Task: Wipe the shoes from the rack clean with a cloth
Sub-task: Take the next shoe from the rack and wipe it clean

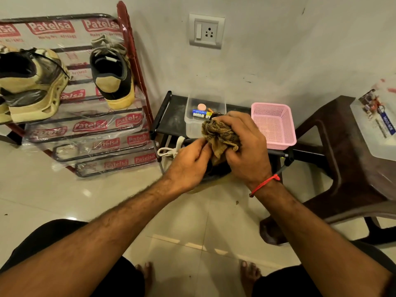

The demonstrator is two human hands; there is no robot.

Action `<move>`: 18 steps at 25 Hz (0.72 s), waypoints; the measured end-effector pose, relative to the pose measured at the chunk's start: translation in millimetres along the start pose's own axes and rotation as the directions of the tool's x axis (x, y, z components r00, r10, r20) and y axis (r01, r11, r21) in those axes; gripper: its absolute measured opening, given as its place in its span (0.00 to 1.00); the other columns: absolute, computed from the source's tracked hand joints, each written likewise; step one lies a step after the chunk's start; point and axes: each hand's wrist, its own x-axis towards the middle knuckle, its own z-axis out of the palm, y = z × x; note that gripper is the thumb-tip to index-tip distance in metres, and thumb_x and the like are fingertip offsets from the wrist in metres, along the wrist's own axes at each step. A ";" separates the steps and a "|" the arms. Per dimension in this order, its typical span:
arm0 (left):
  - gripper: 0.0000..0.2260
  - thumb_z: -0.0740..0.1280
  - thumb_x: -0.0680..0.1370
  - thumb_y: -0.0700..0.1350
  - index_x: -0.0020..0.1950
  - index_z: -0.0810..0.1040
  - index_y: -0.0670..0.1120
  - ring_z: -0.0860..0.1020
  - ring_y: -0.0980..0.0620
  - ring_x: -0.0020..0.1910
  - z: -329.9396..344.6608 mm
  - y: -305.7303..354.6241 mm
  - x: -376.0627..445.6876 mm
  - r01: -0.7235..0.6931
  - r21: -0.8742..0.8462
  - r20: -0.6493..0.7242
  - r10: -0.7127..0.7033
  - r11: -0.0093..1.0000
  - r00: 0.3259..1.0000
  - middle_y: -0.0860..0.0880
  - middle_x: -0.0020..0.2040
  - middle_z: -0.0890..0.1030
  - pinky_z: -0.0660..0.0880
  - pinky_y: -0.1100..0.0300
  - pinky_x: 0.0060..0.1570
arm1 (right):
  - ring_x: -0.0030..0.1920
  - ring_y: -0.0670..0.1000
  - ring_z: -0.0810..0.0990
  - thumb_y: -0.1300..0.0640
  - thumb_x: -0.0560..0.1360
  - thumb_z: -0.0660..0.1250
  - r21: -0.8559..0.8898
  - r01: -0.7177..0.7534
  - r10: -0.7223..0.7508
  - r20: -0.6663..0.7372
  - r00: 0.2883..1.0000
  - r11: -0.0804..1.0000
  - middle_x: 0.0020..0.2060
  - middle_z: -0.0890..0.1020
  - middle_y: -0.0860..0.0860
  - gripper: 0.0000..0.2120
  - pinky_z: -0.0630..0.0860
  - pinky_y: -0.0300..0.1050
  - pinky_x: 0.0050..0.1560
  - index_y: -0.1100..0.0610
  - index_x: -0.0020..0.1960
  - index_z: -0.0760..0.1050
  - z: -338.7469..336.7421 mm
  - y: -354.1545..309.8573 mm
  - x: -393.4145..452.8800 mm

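Observation:
My right hand (244, 146) is closed around a crumpled brown cloth (220, 138) and presses it onto a dark shoe (216, 170) with a yellow sole, mostly hidden beneath both hands. My left hand (188, 166) grips that shoe from the left; its white lace (171, 150) hangs out to the left. On the red rack (128, 39) stand a black and tan shoe (113, 76) with grey laces and, at the left, a beige and black sneaker (32, 86).
A low black shelf (171, 116) behind my hands carries a clear box (192, 125) of small items and a pink basket (274, 125). A brown plastic stool (342, 157) with a clear container (377, 125) stands on the right. A wall socket (206, 31) is above.

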 end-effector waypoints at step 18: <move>0.17 0.57 0.87 0.49 0.67 0.73 0.38 0.86 0.44 0.46 -27.7 9.8 17.7 0.248 -0.890 0.017 -0.513 0.384 0.858 0.39 0.53 0.85 0.85 0.51 0.45 | 0.55 0.56 0.80 0.58 0.72 0.69 -0.048 0.104 -0.102 0.040 0.994 0.993 0.54 0.79 0.59 0.15 0.79 0.50 0.56 0.62 0.57 0.81 22.9 -7.7 -23.3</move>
